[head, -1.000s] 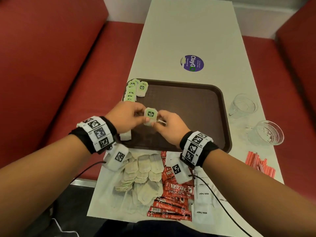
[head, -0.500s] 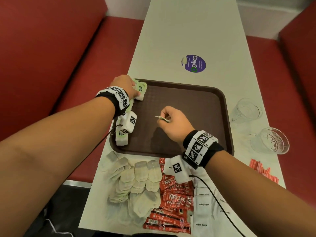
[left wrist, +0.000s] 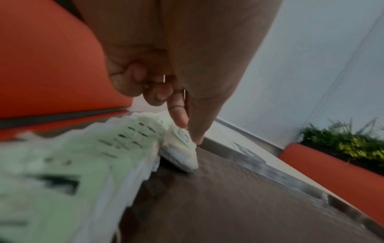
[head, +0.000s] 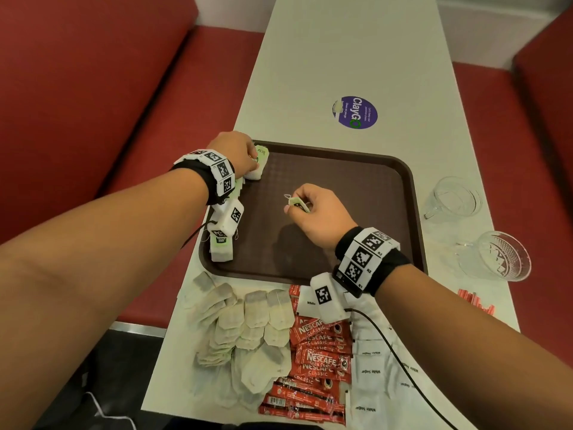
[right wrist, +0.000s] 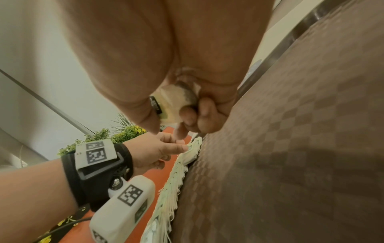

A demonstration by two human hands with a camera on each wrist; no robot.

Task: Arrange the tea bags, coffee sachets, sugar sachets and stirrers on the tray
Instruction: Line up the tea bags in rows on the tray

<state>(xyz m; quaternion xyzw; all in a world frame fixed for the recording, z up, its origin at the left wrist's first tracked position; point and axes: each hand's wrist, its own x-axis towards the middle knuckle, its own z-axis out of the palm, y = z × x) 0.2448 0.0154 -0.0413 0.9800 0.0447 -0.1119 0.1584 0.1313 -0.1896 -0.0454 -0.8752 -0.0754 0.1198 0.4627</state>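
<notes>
A brown tray [head: 356, 169] lies on the white table. Green-tagged tea bags [head: 221, 246] stand in a row along its left edge, blurred and close in the left wrist view [left wrist: 68, 164]. At the tray's far left corner my left hand [head: 254, 159] pinches the end tea bag [left wrist: 182, 139] between thumb and index finger. My right hand [head: 294, 203] hovers over the tray's middle, curled round a tea bag [right wrist: 176, 102] whose tag and string stick out. Loose tea bags [head: 257, 315], red coffee sachets [head: 319, 346], white sugar sachets [head: 372, 367] and red stirrers [head: 474, 302] lie on the table.
Two glass cups [head: 452, 200] [head: 496, 256] stand right of the tray. A purple sticker [head: 356, 111] is on the table beyond it. Red benches [head: 93, 103] run along both sides. The loose sachet piles sit close to the table's near edge.
A second ago both hands held one tea bag over the tray's near left. My left hand has carried it to the far left corner; my right hand stays over the middle.
</notes>
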